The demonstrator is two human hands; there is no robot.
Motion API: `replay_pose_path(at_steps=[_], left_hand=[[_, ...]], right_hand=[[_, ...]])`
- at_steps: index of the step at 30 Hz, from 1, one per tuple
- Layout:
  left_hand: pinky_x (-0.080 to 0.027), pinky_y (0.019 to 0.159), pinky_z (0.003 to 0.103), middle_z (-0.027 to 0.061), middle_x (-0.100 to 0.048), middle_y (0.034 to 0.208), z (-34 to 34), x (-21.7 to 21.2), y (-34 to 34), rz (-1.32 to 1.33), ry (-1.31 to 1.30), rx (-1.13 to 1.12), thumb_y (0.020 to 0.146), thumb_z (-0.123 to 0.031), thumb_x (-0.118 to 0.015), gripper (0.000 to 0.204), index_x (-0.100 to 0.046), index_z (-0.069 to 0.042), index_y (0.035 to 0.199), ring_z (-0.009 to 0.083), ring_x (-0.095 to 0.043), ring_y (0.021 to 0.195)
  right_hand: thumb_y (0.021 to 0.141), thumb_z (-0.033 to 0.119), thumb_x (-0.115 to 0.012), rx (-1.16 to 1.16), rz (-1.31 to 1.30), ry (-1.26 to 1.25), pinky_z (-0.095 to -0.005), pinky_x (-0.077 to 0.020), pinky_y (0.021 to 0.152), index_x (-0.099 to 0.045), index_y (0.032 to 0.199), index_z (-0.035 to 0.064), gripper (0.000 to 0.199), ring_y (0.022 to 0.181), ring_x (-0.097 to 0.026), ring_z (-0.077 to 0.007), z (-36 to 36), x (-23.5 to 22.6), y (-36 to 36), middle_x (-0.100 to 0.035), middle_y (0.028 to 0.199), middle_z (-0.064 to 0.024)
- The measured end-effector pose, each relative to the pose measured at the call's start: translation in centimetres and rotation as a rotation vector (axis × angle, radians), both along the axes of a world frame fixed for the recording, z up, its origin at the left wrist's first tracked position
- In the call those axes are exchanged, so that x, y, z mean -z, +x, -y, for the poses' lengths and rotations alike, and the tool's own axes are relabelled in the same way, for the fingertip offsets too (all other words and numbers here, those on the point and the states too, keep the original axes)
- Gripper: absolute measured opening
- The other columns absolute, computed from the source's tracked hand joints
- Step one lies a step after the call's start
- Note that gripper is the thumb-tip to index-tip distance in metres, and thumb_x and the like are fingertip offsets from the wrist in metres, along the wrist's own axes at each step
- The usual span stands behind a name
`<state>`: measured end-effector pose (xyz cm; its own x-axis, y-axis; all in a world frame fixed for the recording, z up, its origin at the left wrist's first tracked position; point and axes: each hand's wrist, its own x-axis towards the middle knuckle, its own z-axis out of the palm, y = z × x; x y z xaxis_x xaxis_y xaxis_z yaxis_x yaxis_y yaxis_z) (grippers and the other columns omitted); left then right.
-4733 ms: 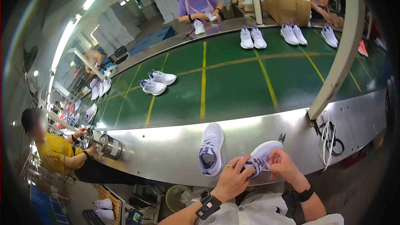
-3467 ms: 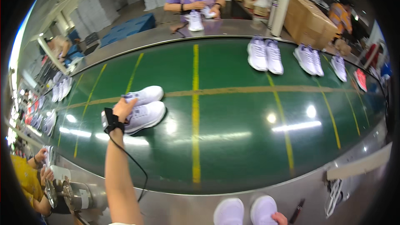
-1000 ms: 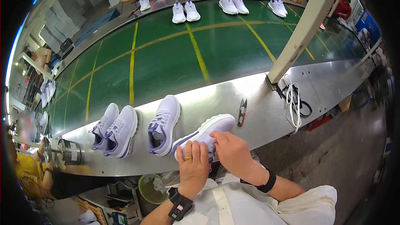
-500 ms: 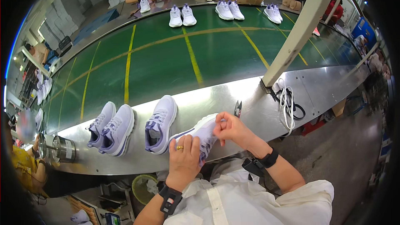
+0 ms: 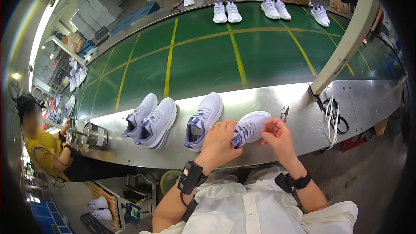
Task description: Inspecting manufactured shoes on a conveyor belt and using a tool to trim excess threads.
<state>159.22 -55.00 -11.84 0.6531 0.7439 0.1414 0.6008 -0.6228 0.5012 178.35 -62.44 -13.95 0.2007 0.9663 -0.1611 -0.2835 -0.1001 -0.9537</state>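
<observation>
A pale lilac sneaker (image 5: 252,124) rests on the metal ledge with its laces facing up and its toe pointing away to the right. My left hand (image 5: 218,142) is closed around its heel end, hiding much of the collar. Beside the sneaker's right side is my right hand (image 5: 279,141), its thumb and fingers pinched together; whatever may be between them is too small to make out. Just left of my left hand stands a matching sneaker (image 5: 205,117). Small thread snips (image 5: 284,113) lie beyond my right hand.
Another sneaker pair (image 5: 157,123) stands at left near a metal canister (image 5: 94,136). Past the ledge runs a green conveyor belt (image 5: 203,60) carrying more shoes. A slanted post (image 5: 346,43) rises at right by white laces (image 5: 332,119). A co-worker in yellow (image 5: 47,156) stands left.
The view has swung left, so everything appears further right. The sneaker has rolled from its side, sole edge showing, to laces up. My right hand has moved from its toe to its right side.
</observation>
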Motion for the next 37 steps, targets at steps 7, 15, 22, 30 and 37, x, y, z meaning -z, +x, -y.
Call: replay_pose_path(at_steps=[7,15,22,30,37], left_hand=[[-0.043,0.08,0.041,0.0138,-0.053,0.105,-0.5,1.5,-0.1,-0.008,0.228,0.055,0.062,-0.024,-0.076,0.066,-0.046,-0.003,0.117,0.0316,-0.053,0.1],[-0.046,0.088,0.035,0.0145,-0.056,0.108,-1.4,-0.4,-0.8,0.217,-0.403,-0.07,0.072,-0.023,-0.077,0.065,-0.044,-0.001,0.123,0.0252,-0.057,0.102],[-0.046,0.096,0.037,0.0099,-0.06,0.097,-3.1,-2.3,0.3,1.246,-1.423,-0.278,0.091,-0.019,-0.056,0.029,-0.052,0.002,0.11,0.0228,-0.058,0.098],[-0.048,0.091,0.041,0.0085,-0.06,0.087,-2.8,-2.5,-0.5,1.34,-1.603,-0.365,0.089,-0.021,-0.058,0.02,-0.056,-0.004,0.098,0.0246,-0.06,0.087],[-0.041,0.1,0.045,0.0116,-0.054,0.116,0.8,-0.8,-1.2,0.301,-0.316,-0.249,0.086,-0.025,-0.065,0.044,-0.048,-0.004,0.121,0.0241,-0.052,0.113]], right_hand=[[0.071,0.015,-0.073,-0.396,0.749,0.853,-0.0364,-0.0458,0.084,-0.06,0.104,0.0044,0.038,0.096,-0.058,-0.0257,-1.7,-10.7,-8.8,-0.061,0.097,-0.0088],[0.073,0.017,-0.073,-0.824,0.692,0.918,-0.0354,-0.0489,0.078,-0.059,0.098,0.0068,0.03,0.096,-0.055,-0.0277,-1.0,-8.6,-9.5,-0.057,0.103,-0.0064],[0.067,0.01,-0.076,-0.75,0.681,0.946,-0.0341,-0.0506,0.08,-0.059,0.1,0.0065,0.037,0.102,-0.055,-0.0271,-1.3,-8.3,-8.9,-0.057,0.104,-0.0056],[0.07,0.01,-0.076,-0.552,0.595,0.872,-0.0309,-0.0485,0.085,-0.061,0.103,0.0071,0.037,0.106,-0.054,-0.0271,-0.3,-8.9,-6.5,-0.056,0.118,-0.008],[0.08,0.006,-0.066,0.014,0.449,-0.085,-0.0303,-0.0485,0.089,-0.066,0.101,0.0088,0.021,0.098,-0.062,-0.0214,0.2,-0.8,2.5,-0.065,0.106,-0.0078]])
